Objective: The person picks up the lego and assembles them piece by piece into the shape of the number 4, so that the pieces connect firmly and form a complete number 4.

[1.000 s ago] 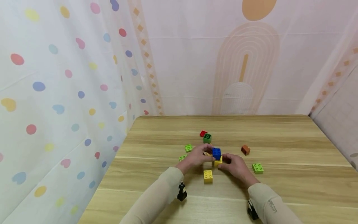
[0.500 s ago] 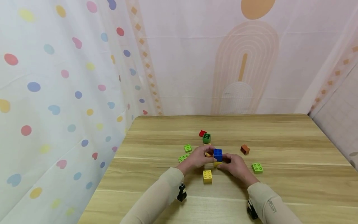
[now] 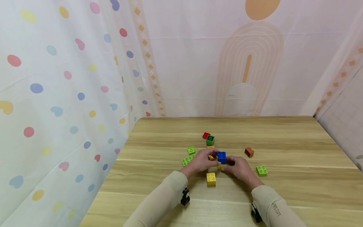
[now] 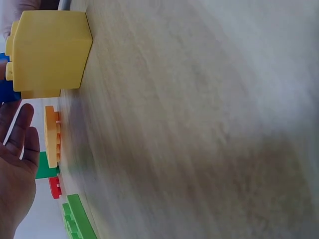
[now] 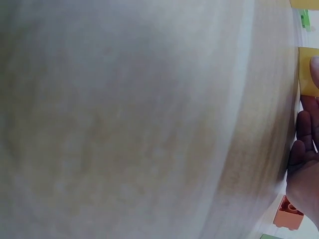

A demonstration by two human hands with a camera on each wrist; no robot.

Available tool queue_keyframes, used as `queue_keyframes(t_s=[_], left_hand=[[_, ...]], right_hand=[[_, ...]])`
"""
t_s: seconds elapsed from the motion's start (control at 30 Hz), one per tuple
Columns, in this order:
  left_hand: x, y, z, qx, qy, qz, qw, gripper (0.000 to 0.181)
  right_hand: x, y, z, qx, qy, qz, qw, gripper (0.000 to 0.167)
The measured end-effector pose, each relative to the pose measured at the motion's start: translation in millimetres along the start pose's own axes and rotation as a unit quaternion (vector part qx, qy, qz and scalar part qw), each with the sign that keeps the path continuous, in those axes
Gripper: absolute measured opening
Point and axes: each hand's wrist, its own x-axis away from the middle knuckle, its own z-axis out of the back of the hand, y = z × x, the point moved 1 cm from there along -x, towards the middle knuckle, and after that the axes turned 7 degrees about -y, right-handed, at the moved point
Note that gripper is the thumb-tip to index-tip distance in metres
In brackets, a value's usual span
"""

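I read both hands as engaged near the middle of the surface (image 3: pixel 153 142). The left hand (image 3: pixel 202 160) pinches the blue brick (image 3: pixel 221 157) between thumb and fingers. The right hand (image 3: pixel 240 167) grips the lower yellow brick (image 3: pixel 221 167); in the right wrist view I confirm the thumb against its side. The blue brick sits directly above the lower yellow brick, studs up. I cannot tell whether the two are fully seated.

Surrounding parts, as I locate them from the head view:
- Near side: a second yellow brick (image 3: pixel 211 179), upright, studs up, apart from the held pair.
- Beyond the left fingers: an orange piece (image 3: pixel 212 157), partly hidden by the left hand.
- Left: a long lime plate (image 3: pixel 187 161), partly covered by the left hand, with a small lime plate (image 3: pixel 191 150) just beyond it.
- Far side: a dark green brick (image 3: pixel 210 140), with a red piece (image 3: pixel 206 135) just behind it.
- Right: a brown-orange piece (image 3: pixel 249 152) beyond the right hand, and a lime brick (image 3: pixel 261 170), studs up, further out.

I note a black device (image 3: pixel 185 196) at the left cuff.
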Motion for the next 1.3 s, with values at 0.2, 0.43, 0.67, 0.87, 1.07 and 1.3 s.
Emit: queue_keyframes(t_s=[0.2,0.43,0.67,0.87,1.07,1.3], left_hand=[[0.6,1.5,-0.8,0.003,0.014,0.003,0.9999,0.031],[-0.8,4.6,3.0,-0.014,0.009,0.012,0.9998,0.032],[-2.8,8.3,3.5,-0.077,0.008,-0.002,0.9970,0.032],[-2.8,6.7,-0.8,-0.097,0.018,-0.013,0.9950,0.031],[-0.8,2.8,-6.1,-0.081,0.024,-0.005,0.9964,0.035],[-0.7,3.2,-6.3,-0.075,0.025,-0.004,0.9969,0.038]], right_hand=[[1.4,-3.1,0.3,0.000,0.000,0.008,1.0000,0.037],[0.7,-5.7,0.6,-0.006,-0.005,-0.006,1.0000,0.038],[0.9,-7.7,1.7,-0.009,-0.005,-0.017,0.9998,0.039],[1.1,-5.8,1.7,-0.003,-0.001,-0.009,1.0000,0.039],[1.6,-1.5,0.3,0.005,-0.003,-0.007,1.0000,0.041],[0.6,-0.3,0.5,0.003,-0.003,-0.001,1.0000,0.041]])
